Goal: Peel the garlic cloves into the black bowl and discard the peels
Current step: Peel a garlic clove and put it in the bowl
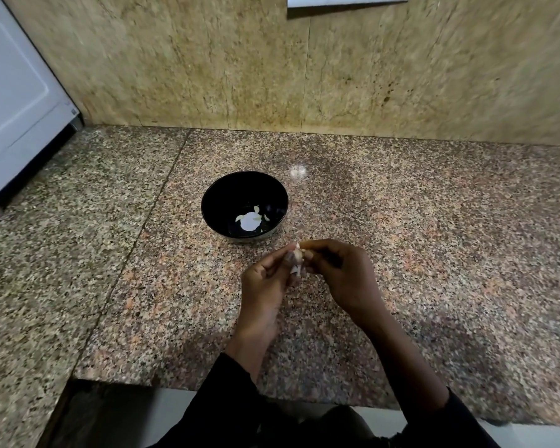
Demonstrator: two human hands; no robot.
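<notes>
- Your left hand (265,279) and right hand (340,270) meet just in front of the black bowl (214,202).
- Both sets of fingertips pinch the garlic clove (298,255) between them.
- Peeled cloves (256,210) lie in the bowl.

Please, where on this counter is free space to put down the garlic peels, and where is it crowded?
Bare granite counter lies right of the black bowl, up to the stone wall. More lies left of the bowl, toward the white appliance. It is crowded only just before the bowl, where the left hand and right hand hold the garlic clove.
</notes>
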